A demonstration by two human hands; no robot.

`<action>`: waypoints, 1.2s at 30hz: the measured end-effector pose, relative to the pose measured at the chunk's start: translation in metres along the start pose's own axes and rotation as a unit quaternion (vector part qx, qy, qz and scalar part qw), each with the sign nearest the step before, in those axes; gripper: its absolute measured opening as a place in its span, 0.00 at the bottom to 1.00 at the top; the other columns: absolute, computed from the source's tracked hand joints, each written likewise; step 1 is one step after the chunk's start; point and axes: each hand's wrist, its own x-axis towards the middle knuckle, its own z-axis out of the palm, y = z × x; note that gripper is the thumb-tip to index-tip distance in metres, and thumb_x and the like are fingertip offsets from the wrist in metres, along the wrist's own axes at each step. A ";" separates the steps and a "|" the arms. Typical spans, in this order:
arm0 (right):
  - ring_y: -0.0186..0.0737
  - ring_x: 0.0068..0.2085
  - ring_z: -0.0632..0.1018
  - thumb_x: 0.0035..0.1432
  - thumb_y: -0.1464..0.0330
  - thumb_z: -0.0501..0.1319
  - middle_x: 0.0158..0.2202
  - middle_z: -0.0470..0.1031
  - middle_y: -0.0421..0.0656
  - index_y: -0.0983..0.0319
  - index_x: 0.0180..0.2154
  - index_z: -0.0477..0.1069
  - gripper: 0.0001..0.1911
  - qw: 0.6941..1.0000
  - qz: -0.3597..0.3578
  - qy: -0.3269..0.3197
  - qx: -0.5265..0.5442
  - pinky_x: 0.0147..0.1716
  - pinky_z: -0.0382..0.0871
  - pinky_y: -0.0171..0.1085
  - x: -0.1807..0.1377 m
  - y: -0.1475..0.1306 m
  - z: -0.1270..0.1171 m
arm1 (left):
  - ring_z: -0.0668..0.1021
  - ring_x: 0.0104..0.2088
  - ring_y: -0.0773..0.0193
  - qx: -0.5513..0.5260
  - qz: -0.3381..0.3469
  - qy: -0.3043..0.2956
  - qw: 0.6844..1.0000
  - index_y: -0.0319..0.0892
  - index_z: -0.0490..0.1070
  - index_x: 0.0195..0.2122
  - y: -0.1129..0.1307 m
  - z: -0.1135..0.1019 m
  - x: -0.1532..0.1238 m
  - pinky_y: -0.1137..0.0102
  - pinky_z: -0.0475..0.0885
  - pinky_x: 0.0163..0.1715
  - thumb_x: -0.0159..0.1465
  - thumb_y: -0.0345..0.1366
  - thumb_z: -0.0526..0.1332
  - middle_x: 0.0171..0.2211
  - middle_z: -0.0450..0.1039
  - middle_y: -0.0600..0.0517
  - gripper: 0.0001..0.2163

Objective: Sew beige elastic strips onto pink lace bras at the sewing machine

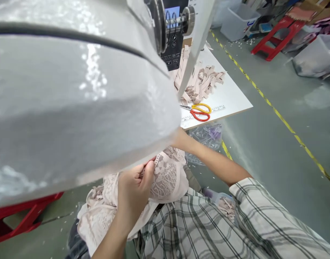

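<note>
A pale pink lace bra (166, 180) lies over my lap, below the edge of the sewing machine. My left hand (135, 183) is closed on it, pinching the lace edge between thumb and fingers. My right hand (180, 138) reaches in from the right under the white sewing machine head (100, 100). Its fingers are hidden behind the machine, so what it holds or touches does not show. More pale lace fabric (97, 223) bunches up to the left, behind my left forearm.
Scissors (200, 112) with yellow and red handles rest on the white tabletop (232, 104), beside a heap of beige strips (200, 84). A control panel (172, 43) stands behind the handwheel. Plastic bags (205, 136) hang below. Red stools (278, 34) and plastic bins (239, 21) stand on the floor.
</note>
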 end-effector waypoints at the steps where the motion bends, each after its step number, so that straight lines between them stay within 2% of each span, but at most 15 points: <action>1: 0.42 0.44 0.75 0.57 0.72 0.57 0.39 0.73 0.43 0.60 0.35 0.69 0.04 1.000 -0.003 -0.003 0.011 0.42 0.72 0.39 0.000 -0.001 -0.001 | 0.84 0.40 0.55 0.007 0.002 -0.004 1.000 0.46 0.82 0.43 -0.001 0.000 -0.001 0.71 0.76 0.26 0.66 0.42 0.58 0.40 0.84 0.50 0.13; 12: 0.42 0.44 0.74 0.56 0.71 0.58 0.45 0.72 0.47 0.63 0.36 0.70 0.04 0.999 -0.001 0.000 0.045 0.41 0.70 0.39 0.000 0.001 0.004 | 0.85 0.36 0.61 0.020 0.029 0.028 0.999 0.47 0.82 0.42 -0.001 -0.001 -0.003 0.74 0.77 0.29 0.67 0.39 0.58 0.38 0.84 0.52 0.13; 19: 0.42 0.44 0.74 0.56 0.71 0.59 0.47 0.72 0.48 0.62 0.35 0.70 0.04 0.999 0.004 0.007 0.044 0.42 0.69 0.39 0.002 0.003 0.008 | 0.84 0.40 0.60 0.014 -0.004 0.053 0.998 0.46 0.82 0.42 -0.003 0.001 -0.008 0.71 0.78 0.35 0.67 0.39 0.58 0.40 0.84 0.51 0.12; 25: 0.43 0.47 0.74 0.56 0.72 0.60 0.48 0.73 0.48 0.63 0.37 0.72 0.05 0.999 0.005 0.009 0.050 0.43 0.68 0.38 0.001 0.001 0.007 | 0.84 0.41 0.60 0.016 0.010 0.059 0.998 0.46 0.82 0.42 -0.009 -0.001 -0.009 0.71 0.78 0.38 0.67 0.40 0.58 0.41 0.84 0.51 0.12; 32: 0.42 0.45 0.74 0.57 0.72 0.60 0.47 0.73 0.46 0.62 0.37 0.72 0.05 0.999 0.010 0.018 0.045 0.41 0.68 0.38 0.000 -0.002 0.007 | 0.82 0.44 0.58 0.004 0.020 0.079 0.997 0.45 0.81 0.42 -0.015 0.002 -0.010 0.67 0.78 0.42 0.68 0.42 0.58 0.42 0.83 0.49 0.13; 34: 0.42 0.46 0.74 0.57 0.72 0.60 0.47 0.73 0.46 0.62 0.37 0.73 0.05 0.999 0.011 0.021 0.044 0.42 0.69 0.38 -0.001 -0.003 0.006 | 0.82 0.42 0.59 0.003 0.023 0.084 0.996 0.44 0.80 0.43 -0.017 0.003 -0.010 0.67 0.77 0.41 0.68 0.42 0.57 0.42 0.82 0.48 0.13; 36: 0.42 0.46 0.75 0.57 0.72 0.60 0.47 0.73 0.47 0.62 0.37 0.73 0.05 0.999 0.018 0.024 0.042 0.42 0.69 0.38 -0.001 -0.005 0.006 | 0.81 0.36 0.62 0.003 0.022 0.090 0.996 0.44 0.78 0.44 -0.019 0.004 -0.010 0.69 0.76 0.37 0.68 0.42 0.57 0.36 0.81 0.50 0.12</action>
